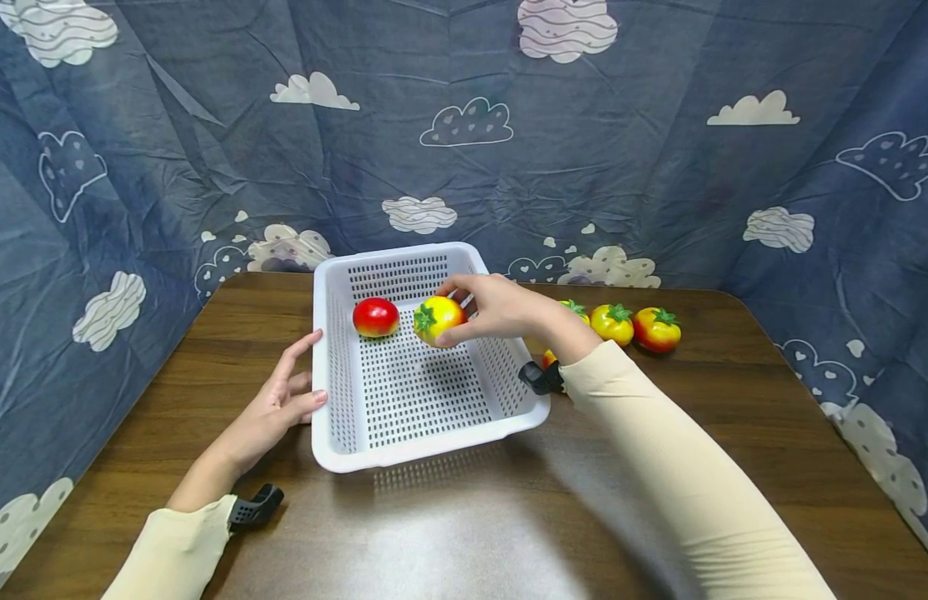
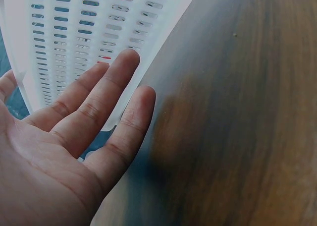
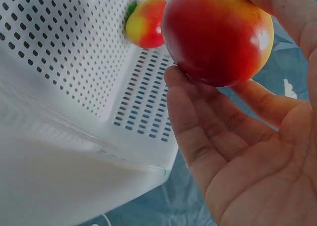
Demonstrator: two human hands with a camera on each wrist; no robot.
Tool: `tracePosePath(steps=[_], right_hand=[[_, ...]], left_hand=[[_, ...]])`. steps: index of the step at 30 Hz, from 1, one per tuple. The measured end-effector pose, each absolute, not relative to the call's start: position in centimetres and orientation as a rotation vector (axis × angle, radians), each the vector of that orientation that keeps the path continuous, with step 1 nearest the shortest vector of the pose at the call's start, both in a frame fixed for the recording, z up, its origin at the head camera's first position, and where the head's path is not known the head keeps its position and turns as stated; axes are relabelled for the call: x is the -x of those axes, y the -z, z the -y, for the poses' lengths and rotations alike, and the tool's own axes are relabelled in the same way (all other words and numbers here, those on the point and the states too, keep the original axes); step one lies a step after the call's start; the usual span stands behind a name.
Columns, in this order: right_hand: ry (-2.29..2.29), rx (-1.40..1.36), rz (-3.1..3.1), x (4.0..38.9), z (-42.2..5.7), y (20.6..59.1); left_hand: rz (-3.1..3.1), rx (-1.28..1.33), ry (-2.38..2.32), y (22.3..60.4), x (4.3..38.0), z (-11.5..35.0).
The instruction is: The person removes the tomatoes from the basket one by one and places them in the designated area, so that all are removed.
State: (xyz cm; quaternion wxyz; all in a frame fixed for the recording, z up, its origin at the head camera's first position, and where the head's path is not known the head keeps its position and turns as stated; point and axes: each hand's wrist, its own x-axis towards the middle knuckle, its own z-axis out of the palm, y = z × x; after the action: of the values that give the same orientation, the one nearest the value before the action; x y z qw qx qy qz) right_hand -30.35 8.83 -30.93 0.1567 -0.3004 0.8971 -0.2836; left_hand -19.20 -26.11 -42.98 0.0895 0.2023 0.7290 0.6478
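Note:
My right hand (image 1: 494, 308) pinches a yellow-and-red toy tomato (image 1: 437, 318) with a green leafy top, holding it over the inside of a white perforated plastic basket (image 1: 429, 458). In the right wrist view the tomato's glossy red underside (image 3: 215, 37) sits between thumb and fingertips. Another red toy tomato (image 1: 376, 317) lies inside the basket toward the far left. At the basket's left side, my left hand (image 1: 272, 408) touches the rim with thumb and index fingertip. The left wrist view shows its other fingers (image 2: 94, 112) extended beside the slotted outer wall.
Several more toy tomatoes (image 1: 656, 330) rest on the wooden table (image 1: 719, 400) right of the basket, some partly hidden behind the right forearm. A dark blue cloth (image 1: 464, 192) with white clouds hangs along the table's back and sides.

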Motion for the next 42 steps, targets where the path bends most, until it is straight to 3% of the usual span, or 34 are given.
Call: tracePosePath(steps=[42], right_hand=[[1.291,0.683,-2.513,28.0,-15.8,32.3]], left_hand=[[-2.173,-0.590,-1.917,42.7,19.2,26.0]])
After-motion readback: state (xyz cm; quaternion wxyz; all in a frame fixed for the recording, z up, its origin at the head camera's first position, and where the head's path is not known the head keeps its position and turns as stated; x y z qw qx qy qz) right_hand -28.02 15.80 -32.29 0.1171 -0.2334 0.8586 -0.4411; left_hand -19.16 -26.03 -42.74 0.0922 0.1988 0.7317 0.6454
